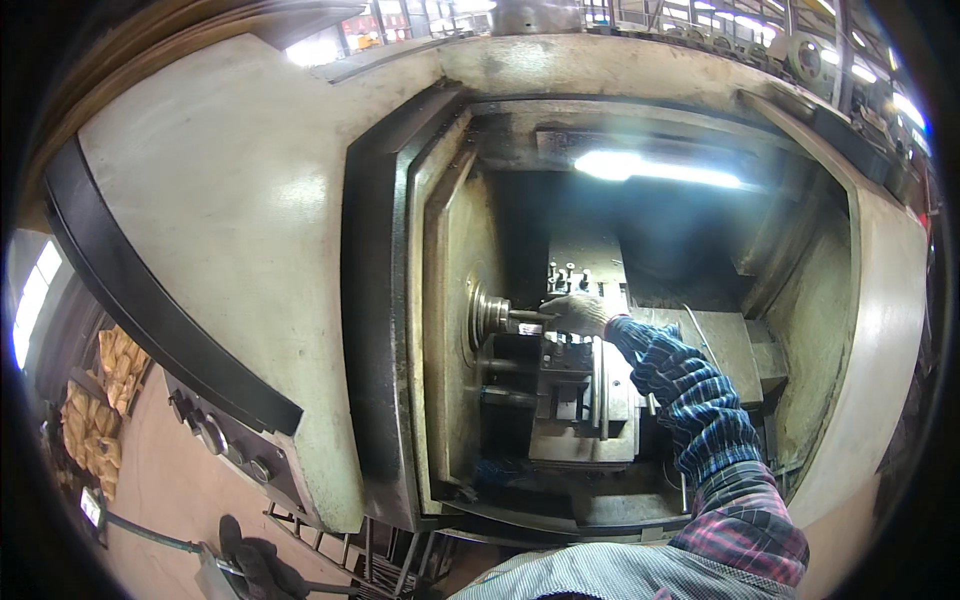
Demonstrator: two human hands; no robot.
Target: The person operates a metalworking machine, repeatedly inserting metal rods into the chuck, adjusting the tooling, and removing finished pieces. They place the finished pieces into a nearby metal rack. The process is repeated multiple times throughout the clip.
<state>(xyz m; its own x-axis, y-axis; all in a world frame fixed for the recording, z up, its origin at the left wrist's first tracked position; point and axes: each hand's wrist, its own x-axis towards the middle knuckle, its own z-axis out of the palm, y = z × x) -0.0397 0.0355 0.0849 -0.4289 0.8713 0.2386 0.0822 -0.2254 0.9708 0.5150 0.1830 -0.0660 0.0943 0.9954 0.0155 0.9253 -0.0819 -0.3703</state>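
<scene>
My right hand (578, 314), in a pale knit glove, reaches into the lathe. Its fingers are closed around the free end of a short metal rod (530, 316), whose other end sits in the round chuck (492, 313) on the left wall. Just below the hand is the dark tool block (566, 358) on the slide. Several bolts (570, 272) stand on the block behind it. Down at the lower left, a dark glove-like shape (262, 565) lies against a thin rod; I cannot tell whether it is my left hand.
The pale lathe housing (230, 170) surrounds the opening, with a dark door edge (378, 300) on its left side. A bright lamp (655, 170) glows inside. A thin bent pipe (700, 335) rises right of the slide. Control knobs (214, 437) and brown sacks (92, 425) are at the left.
</scene>
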